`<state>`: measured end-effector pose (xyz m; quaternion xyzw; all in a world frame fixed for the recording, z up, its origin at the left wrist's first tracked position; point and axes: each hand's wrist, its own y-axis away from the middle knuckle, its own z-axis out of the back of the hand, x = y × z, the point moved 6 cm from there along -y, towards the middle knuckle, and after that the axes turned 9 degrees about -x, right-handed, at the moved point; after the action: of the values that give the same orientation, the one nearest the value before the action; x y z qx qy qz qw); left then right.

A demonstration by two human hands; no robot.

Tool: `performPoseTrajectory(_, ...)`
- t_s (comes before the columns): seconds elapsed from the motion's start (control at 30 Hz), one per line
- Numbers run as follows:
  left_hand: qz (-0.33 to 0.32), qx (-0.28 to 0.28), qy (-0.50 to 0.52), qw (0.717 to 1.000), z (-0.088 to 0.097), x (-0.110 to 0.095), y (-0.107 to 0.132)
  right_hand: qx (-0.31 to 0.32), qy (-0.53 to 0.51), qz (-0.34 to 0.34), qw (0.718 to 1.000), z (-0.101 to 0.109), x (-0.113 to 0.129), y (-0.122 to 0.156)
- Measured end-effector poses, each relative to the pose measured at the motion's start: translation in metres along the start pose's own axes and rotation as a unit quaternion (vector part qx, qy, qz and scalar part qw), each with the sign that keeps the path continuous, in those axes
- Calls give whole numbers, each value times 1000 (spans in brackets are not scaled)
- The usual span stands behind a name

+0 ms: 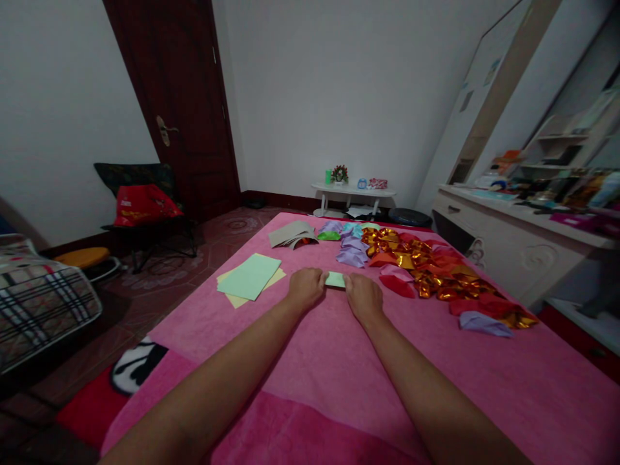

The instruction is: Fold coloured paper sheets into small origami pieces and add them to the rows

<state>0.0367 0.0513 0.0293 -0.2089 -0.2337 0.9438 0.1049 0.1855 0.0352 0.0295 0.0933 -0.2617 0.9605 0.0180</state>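
Observation:
Both my arms reach forward over a pink blanket (300,361). My left hand (304,288) and my right hand (363,297) are curled, knuckles up, at either end of a small folded light-green paper (335,279) that lies on the blanket. Each hand pinches or presses an edge of that paper; only the strip between the hands shows. To the left lies a stack of flat green and yellow paper sheets (250,278).
Folded paper pieces lie beyond and to the right: grey ones (292,234), purple ones (352,252), and a long heap of gold and red foil ones (426,268). A dark door (179,103), a chair with a red bag (143,205), a small white table (353,191) and a dresser (508,239) surround the bed.

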Motion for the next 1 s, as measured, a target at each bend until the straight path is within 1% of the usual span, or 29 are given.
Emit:
performPoseTrajectory(0.3, 6, 17, -18, 1000, -1, 1, 0, 9, 2, 26, 1000, 2, 5, 1)
performPoseTrajectory(0.67, 3, 45, -30, 999, 0, -2, 0, 16, -10, 14, 1000, 5, 3, 2)
performPoseTrajectory(0.83, 17, 36, -14, 999, 1, -1, 0, 20, -22, -1, 1000, 4, 2, 2)
performPoseTrajectory(1.0, 49, 7, 25, 998, 6, 3, 0, 15, -40, -26, 999, 5, -1, 2)
